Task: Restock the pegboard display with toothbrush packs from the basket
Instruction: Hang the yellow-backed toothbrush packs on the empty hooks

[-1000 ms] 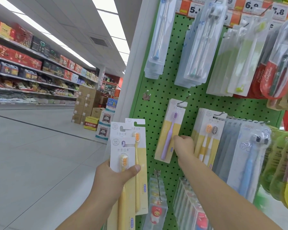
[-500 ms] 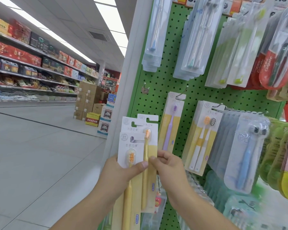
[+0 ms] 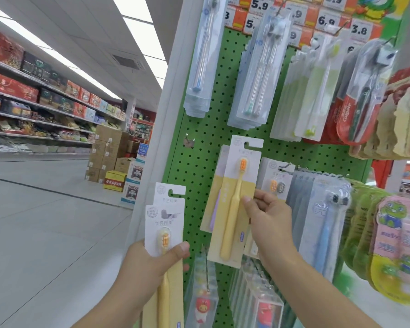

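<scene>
While a yellow toothbrush pack is held up against the green pegboard, the following is recorded.

Right hand: the right hand is closed on the pack's right edge, thumb on the front face and fingers curled behind; the pack is kept upright so that its slotted hang tab is presented at the top.

Pack position: the pack is held in front of a purple toothbrush pack already hanging there; the peg itself is hidden behind the card, so it cannot be told whether the tab is hooked on.

Left hand: the left hand grips a reserve of yellow packs, thumb pressed across the front and fingers wrapped behind; at least two cards are fanned, judged to be kept low and left so that the next can be drawn singly.

Empty hook: a bare hook is seen up and left of the held pack.

Basket: not in view.

Risk: a pack may be hung among unlike stock.
</scene>
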